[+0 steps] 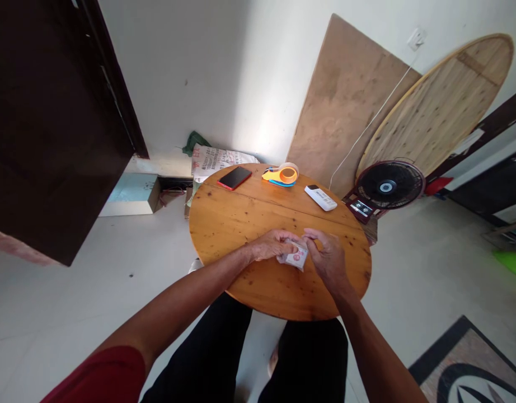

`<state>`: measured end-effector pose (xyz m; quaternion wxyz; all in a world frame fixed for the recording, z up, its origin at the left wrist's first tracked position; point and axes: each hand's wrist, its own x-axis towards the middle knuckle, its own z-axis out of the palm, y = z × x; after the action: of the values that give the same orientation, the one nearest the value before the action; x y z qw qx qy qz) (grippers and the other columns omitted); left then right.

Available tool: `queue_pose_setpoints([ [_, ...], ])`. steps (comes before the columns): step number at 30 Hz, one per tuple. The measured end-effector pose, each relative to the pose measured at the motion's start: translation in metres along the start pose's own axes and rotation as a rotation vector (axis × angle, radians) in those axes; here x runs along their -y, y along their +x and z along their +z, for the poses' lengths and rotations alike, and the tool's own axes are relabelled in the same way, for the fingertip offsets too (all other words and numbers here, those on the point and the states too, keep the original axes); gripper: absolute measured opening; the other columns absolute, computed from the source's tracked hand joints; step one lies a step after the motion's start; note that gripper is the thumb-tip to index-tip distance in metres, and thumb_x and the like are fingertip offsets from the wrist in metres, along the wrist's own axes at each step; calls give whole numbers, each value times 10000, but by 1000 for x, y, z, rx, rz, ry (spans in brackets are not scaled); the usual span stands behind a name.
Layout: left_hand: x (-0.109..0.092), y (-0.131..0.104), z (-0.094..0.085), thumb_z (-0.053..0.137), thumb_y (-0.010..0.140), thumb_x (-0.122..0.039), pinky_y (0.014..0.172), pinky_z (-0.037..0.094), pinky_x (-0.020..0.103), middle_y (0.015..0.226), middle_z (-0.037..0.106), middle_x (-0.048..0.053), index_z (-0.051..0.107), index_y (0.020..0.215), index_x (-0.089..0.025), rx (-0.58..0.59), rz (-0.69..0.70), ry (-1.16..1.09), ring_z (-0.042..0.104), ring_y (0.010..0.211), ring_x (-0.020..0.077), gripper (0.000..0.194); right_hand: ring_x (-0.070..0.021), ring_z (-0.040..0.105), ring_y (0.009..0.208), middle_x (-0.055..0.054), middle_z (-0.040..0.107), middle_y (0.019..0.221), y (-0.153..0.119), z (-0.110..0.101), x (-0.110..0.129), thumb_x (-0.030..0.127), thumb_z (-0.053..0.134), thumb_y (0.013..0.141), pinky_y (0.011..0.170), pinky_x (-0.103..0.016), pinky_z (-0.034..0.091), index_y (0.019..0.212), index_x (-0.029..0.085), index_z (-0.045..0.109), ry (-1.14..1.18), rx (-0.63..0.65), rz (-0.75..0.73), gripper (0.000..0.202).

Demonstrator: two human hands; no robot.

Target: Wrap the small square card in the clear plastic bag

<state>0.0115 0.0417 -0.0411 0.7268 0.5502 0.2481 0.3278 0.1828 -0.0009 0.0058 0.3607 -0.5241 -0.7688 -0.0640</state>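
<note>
A small white packet with red printing [298,258], wrapped in what looks like clear plastic, is at the front middle of the round wooden table [224,224]. My left hand [275,244] is closed on its left side, thumb across the top. At the packet's upper right corner, my right hand [325,252] pinches with thumb and forefinger. What lies between those right fingertips is too small to make out; it may be the wrapper's edge.
Along the table's far side lie a black phone with a red edge [235,178], an orange and blue tape dispenser [282,174] and a white remote control [320,197]. A fan [388,186] stands right of the table. Boards [346,95] lean on the wall.
</note>
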Motion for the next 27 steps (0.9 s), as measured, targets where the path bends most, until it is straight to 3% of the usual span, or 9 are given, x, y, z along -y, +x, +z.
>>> queue_pose_setpoints([
  [8, -3, -1, 1, 736, 655, -426, 523, 384, 197, 746, 633, 38, 662, 1030, -80, -32, 4, 34, 505, 554, 79, 516, -203, 623, 848, -42, 723, 908, -18, 2, 8, 248, 528, 888, 808, -352, 457, 948, 214, 656, -31, -36, -85, 145],
  [14, 3, 4, -5, 755, 656, -413, 623, 423, 228, 775, 660, 45, 682, 994, -96, -17, 17, 0, 560, 652, 116, 469, -186, 639, 861, -47, 727, 931, -31, 6, 2, 163, 477, 915, 895, -375, 424, 1027, 206, 637, -137, -51, -232, 200],
  [21, 0, 4, -9, 777, 643, -400, 733, 439, 269, 900, 689, 87, 679, 1018, -86, -61, -7, -39, 595, 768, 151, 499, -214, 543, 1206, -85, 645, 1231, -50, 3, 3, 77, 508, 886, 1057, -417, 317, 1267, 156, 509, -313, 24, -422, 390],
  [27, 4, 5, -5, 718, 700, -419, 677, 434, 257, 856, 679, 83, 677, 1006, -84, -80, 29, 8, 573, 712, 139, 456, -206, 497, 1261, -96, 595, 1300, -56, 0, 6, 60, 455, 904, 1097, -413, 268, 1316, 137, 485, -397, 81, -447, 420],
])
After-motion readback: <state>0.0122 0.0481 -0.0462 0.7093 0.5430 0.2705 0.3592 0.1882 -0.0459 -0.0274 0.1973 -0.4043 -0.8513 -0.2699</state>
